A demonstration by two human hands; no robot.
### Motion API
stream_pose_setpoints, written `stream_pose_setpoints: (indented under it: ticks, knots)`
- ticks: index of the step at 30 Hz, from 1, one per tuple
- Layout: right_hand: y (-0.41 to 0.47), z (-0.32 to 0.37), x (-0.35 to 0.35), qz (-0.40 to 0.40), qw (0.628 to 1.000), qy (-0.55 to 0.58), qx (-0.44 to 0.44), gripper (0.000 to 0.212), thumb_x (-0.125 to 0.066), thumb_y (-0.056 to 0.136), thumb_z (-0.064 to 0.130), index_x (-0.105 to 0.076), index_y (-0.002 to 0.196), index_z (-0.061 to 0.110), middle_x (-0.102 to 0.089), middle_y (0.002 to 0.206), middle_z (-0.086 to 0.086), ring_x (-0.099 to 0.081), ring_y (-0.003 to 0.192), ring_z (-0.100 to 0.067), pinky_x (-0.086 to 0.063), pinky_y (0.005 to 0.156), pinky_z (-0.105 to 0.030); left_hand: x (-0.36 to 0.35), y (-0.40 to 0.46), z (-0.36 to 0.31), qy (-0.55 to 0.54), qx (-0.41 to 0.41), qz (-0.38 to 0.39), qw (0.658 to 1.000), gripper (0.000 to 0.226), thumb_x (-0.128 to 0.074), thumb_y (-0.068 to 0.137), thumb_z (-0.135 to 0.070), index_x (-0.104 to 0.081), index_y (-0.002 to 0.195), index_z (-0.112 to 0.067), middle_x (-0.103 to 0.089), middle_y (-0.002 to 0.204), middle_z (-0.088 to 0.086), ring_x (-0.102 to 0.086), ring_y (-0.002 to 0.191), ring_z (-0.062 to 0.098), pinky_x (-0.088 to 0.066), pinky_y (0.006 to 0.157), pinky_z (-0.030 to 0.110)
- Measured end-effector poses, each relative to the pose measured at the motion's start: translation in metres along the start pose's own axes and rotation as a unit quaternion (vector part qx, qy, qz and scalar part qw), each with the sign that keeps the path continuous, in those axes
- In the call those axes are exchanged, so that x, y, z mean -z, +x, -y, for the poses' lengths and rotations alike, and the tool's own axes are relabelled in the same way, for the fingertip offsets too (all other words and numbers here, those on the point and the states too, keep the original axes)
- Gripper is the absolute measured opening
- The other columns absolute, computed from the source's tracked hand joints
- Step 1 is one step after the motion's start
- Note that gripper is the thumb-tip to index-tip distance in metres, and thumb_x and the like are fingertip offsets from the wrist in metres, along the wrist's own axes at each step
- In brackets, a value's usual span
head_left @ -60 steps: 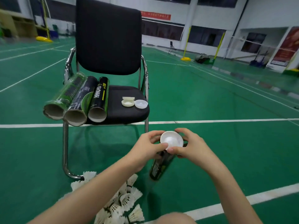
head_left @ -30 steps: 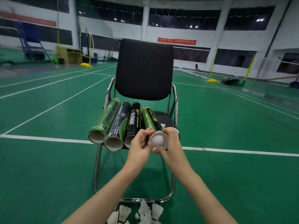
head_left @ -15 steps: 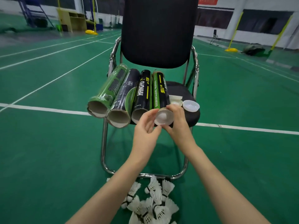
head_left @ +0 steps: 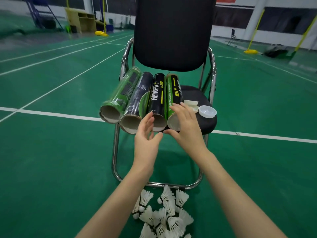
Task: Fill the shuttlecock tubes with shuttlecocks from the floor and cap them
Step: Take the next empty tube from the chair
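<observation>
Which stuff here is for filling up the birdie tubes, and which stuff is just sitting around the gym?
For the job:
- four tubes on the chair
- loose white caps on the seat
- shuttlecocks on the floor
- left hand and right hand, both open

Just lying about:
- wooden desk
- yellow net-post bases
- dark bag

left grip (head_left: 146, 134): bare, no glove | right grip (head_left: 186, 127): bare | forearms: sleeveless

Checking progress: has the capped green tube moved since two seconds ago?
Yes. The capped green tube went from the hands onto the chair, right of three open tubes.
</observation>
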State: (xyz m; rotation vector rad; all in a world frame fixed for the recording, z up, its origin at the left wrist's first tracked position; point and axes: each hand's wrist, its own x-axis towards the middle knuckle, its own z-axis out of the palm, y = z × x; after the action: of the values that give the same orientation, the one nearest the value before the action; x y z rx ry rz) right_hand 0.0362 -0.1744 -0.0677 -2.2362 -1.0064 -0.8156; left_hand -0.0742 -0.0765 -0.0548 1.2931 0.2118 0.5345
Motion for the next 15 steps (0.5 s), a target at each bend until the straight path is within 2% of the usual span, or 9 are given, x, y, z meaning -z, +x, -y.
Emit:
stream_pose_setpoints:
  ticks: [4, 10, 12, 15]
  knots:
    - [0.008, 0.009, -0.006, 0.023, 0.996, -0.084, 0.018, 0.080, -0.081, 0.058, 0.036, -0.049, 0.128, 0.015, -0.056, 0.127, -0.002, -0.039, 0.127, -0.024, -0.024, 0.105, -0.055, 0.011, -0.007, -0.007, 0.005, 0.002, -0.010, 1.000, 0.063, -0.050, 0.086, 0.014, -0.045, 0.128, -0.034, -0.050, 0.133, -0.004, -0.044, 0.129, 0.009, -0.032, 0.113, 0.036]
    - [0.010, 0.013, -0.016, 0.043, 0.981, -0.184, 0.037, 0.096, -0.085, 0.045, 0.041, -0.043, 0.131, 0.028, -0.058, 0.124, 0.000, -0.049, 0.120, -0.026, -0.023, 0.100, -0.064, 0.022, -0.013, -0.014, 0.008, 0.004, -0.006, 1.000, 0.065, -0.049, 0.085, 0.017, -0.047, 0.128, -0.032, -0.052, 0.131, -0.004, -0.046, 0.127, 0.010, -0.033, 0.112, 0.034]
    - [0.009, 0.014, -0.018, 0.040, 0.979, -0.198, 0.041, 0.095, -0.085, 0.047, 0.040, -0.041, 0.131, 0.031, -0.058, 0.123, -0.001, -0.050, 0.117, -0.026, -0.025, 0.099, -0.065, 0.024, -0.014, -0.015, 0.010, 0.007, -0.003, 1.000, 0.065, -0.049, 0.085, 0.017, -0.048, 0.127, -0.033, -0.052, 0.132, -0.005, -0.045, 0.128, 0.010, -0.033, 0.111, 0.032]
    - [0.009, 0.013, -0.018, 0.016, 0.979, -0.199, 0.047, 0.082, -0.082, 0.055, 0.041, -0.047, 0.128, 0.029, -0.060, 0.120, -0.002, -0.053, 0.112, -0.025, -0.026, 0.100, -0.064, 0.025, -0.015, -0.015, 0.011, 0.010, -0.001, 1.000, 0.065, -0.050, 0.085, 0.017, -0.049, 0.128, -0.033, -0.052, 0.132, -0.006, -0.045, 0.128, 0.010, -0.034, 0.111, 0.032]
